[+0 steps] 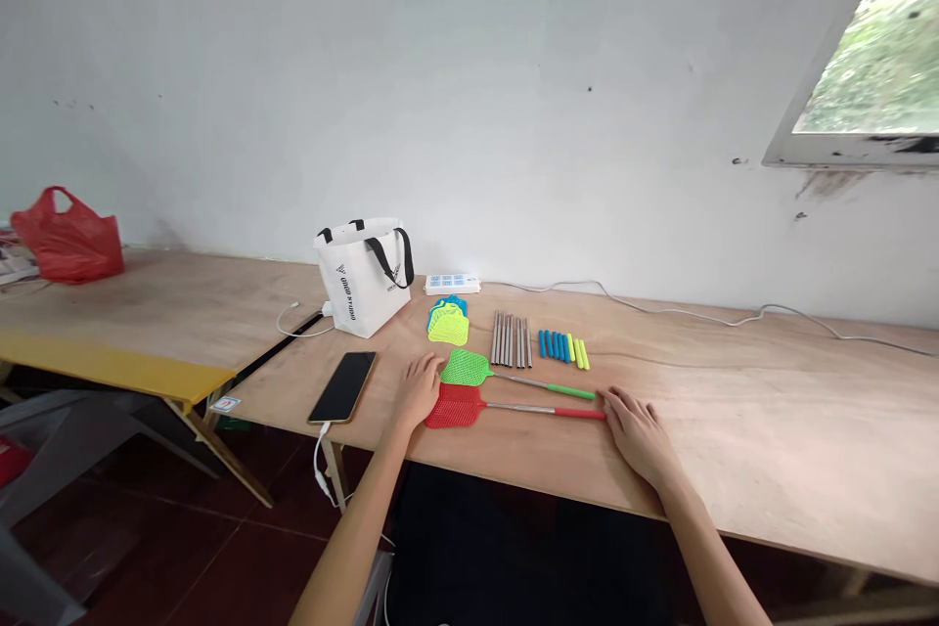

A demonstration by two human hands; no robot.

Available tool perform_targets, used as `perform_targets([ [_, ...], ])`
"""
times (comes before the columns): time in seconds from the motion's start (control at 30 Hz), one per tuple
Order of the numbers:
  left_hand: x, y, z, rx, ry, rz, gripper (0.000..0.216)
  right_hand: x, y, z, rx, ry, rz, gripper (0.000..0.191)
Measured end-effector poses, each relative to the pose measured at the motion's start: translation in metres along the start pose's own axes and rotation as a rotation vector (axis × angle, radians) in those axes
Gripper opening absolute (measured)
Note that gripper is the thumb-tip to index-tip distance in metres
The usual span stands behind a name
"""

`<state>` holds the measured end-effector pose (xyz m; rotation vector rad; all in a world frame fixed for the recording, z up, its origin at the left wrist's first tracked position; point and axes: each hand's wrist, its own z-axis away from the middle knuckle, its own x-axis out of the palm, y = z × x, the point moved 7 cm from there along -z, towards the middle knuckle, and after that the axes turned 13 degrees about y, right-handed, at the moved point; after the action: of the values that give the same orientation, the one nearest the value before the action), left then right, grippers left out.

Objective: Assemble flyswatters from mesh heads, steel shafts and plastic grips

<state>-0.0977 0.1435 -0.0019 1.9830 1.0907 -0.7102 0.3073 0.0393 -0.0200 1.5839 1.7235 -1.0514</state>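
Here on the wooden table (pixel 770 430), the green swatter (pixel 468 368) and the red swatter (pixel 459 406) lie side by side, the red one closer to the front edge. The left hand (pixel 418 393), open with fingers loosely bent, rests right beside the swatter heads! The right hand (pixel 638 430), open too, fingers apart, lies at the handle ends. Toward the back edge: loose mesh heads (pixel 448 325), metal rods (pixel 503 340), blue and yellow tubes (pixel 558 348). Phone (pixel 343 387) near the front-left corner.

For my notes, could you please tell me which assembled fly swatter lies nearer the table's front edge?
The red fly swatter; the green one lies behind it, nearer the wall.
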Motion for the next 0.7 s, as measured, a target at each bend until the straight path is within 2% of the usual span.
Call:
perform_targets([
  [0.7,-0.0012,0.0019,-0.0007,0.02,0.012,-0.021,0.037,0.0005,0.0007,0.0002,-0.001,0.002,-0.017,0.049],
])
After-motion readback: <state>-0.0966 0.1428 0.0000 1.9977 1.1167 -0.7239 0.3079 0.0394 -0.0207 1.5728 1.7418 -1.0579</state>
